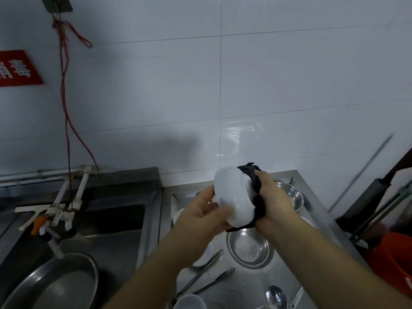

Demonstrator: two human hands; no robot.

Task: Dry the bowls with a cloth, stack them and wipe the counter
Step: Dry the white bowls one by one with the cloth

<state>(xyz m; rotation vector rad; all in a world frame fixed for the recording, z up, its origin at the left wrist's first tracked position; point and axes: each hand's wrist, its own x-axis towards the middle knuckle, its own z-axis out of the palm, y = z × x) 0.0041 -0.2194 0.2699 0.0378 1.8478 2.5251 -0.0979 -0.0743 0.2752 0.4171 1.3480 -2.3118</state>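
Both hands are working above the steel tabletop (pixel 249 284), holding a white bowl (pixel 233 197) up in the air between them. The left hand (pixel 200 214) is curling around the bowl's near left side, fingers bent and pressing against its outer wall. The right hand (pixel 273 202) is closing on a dark cloth (pixel 256 190), pushing it against the bowl's right side, so the cloth is bunching between palm and bowl and sticking out above and below the fingers.

The bowl is looking plain white and smooth, tipped on its side and slightly blurred.

Under the hands, a shallow steel dish (pixel 248 247) is lying on the tabletop, another steel bowl (pixel 289 196) is sitting farther right, and a small white dish (pixel 204 256) is showing partly under the left forearm. Tongs (pixel 205 273) and a spoon (pixel 276 298) are lying near the front edge, beside a white cup (pixel 189 302).

To the left, a sink (pixel 116 221) is holding a large steel basin (pixel 53 284).

On the far left wall a red sign (pixel 19 69) is carrying white characters, cut off and not readable.
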